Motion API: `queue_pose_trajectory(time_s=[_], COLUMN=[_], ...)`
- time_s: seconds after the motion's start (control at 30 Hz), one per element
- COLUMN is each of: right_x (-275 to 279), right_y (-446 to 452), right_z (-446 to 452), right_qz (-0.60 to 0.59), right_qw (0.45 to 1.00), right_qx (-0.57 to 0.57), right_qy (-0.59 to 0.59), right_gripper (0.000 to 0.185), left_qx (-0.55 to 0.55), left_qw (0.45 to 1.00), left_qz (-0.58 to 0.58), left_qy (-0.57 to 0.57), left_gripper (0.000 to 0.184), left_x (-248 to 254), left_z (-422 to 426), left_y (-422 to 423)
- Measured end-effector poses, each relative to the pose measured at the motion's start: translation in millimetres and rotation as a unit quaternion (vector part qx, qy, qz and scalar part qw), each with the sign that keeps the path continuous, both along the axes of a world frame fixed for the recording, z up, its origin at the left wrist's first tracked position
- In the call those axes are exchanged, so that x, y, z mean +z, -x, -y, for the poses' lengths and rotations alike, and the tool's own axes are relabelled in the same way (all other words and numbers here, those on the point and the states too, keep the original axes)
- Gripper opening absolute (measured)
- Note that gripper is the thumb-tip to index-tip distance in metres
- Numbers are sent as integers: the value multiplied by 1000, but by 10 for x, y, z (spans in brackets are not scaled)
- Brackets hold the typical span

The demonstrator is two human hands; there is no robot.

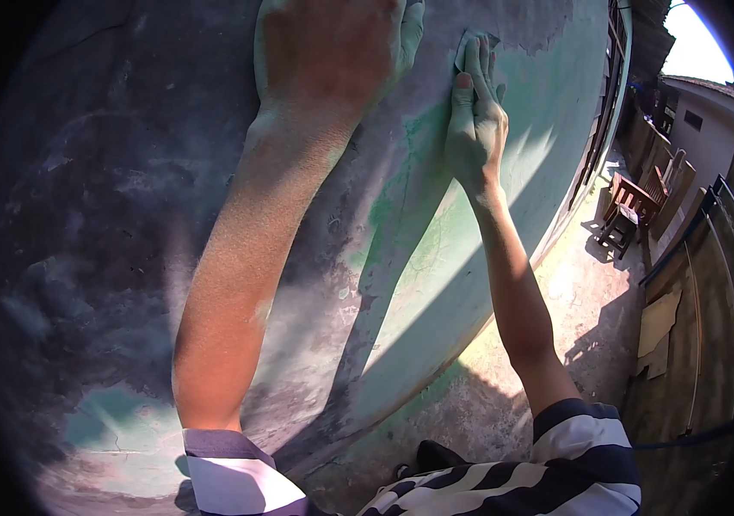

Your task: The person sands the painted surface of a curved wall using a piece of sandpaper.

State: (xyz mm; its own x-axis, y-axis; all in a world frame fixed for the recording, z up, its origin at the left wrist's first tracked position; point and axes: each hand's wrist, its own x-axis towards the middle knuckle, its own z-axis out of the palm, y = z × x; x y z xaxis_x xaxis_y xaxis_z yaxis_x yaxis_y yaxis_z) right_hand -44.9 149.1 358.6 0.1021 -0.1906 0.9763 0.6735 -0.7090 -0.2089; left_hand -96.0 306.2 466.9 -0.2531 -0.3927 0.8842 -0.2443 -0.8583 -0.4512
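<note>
In front of me stands a wall [117, 258], dark grey and stained on the left, with worn green paint [436, 228] on the right. My right hand [477, 120] is against the painted part, its fingers pressing a small thin sheet of what looks like sandpaper [493, 39] to the surface. A corner of the sheet sticks out past the fingertips. My left hand [333, 56] is raised by the grey area at the top, with its back towards me. Only its thumb shows at the side; the other fingers are cut off by the frame's edge.
A concrete path [586, 284] runs along the wall's right side. Wooden furniture [634, 202] stands further down it. A dark fence-like panel [703, 344] with thin poles lines the far right. A dark shoe [438, 456] shows below me.
</note>
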Motion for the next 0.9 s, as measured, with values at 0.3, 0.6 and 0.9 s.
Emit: queue_pose_trajectory(time_s=[0.3, 0.6, 0.9], right_x=[-832, -275, 32], right_y=[279, 129, -1], right_z=[-194, -218, 182], right_qz=[-76, -4, 12], right_qw=[995, 1000, 993], right_qx=[-25, -20, -63], right_qy=[56, 16, 100], right_gripper=[65, 55, 49], left_qx=[-4, -8, 27], left_qw=[1000, 1000, 999], left_qz=[10, -6, 35], left_qy=[-2, -7, -30], left_gripper=[42, 42, 32], left_x=[11, -10, 18], left_z=[-16, -7, -8], left_y=[6, 27, 19])
